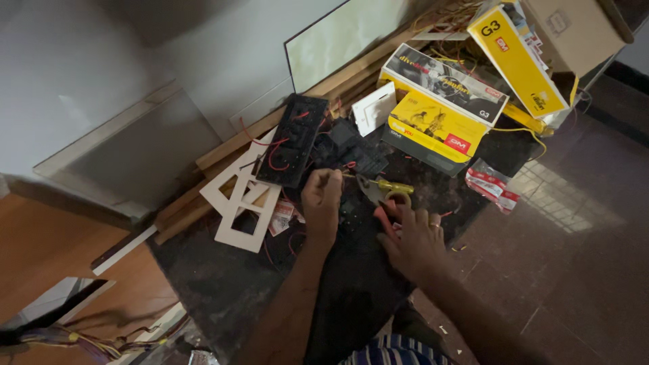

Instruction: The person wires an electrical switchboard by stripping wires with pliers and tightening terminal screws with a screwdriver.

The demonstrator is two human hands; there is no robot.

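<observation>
Just beside the black switch panel (pixel 292 140), the left hand (pixel 322 199) has its fingers pinched on a wire, while the right hand (pixel 412 240) fingers grip yellow-handled cutters (pixel 382 190).

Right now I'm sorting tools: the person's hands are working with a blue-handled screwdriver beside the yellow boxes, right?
Not quite: the head view shows the screwdriver handle is yellow, not blue. The hands, left and right, do work beside the yellow boxes.

Both forearms reaching forward, left hand (pixel 322 196) curling its fingers in a pinch, right hand (pixel 414 236) lying palm down, fingers spreading, ring showing.
</observation>
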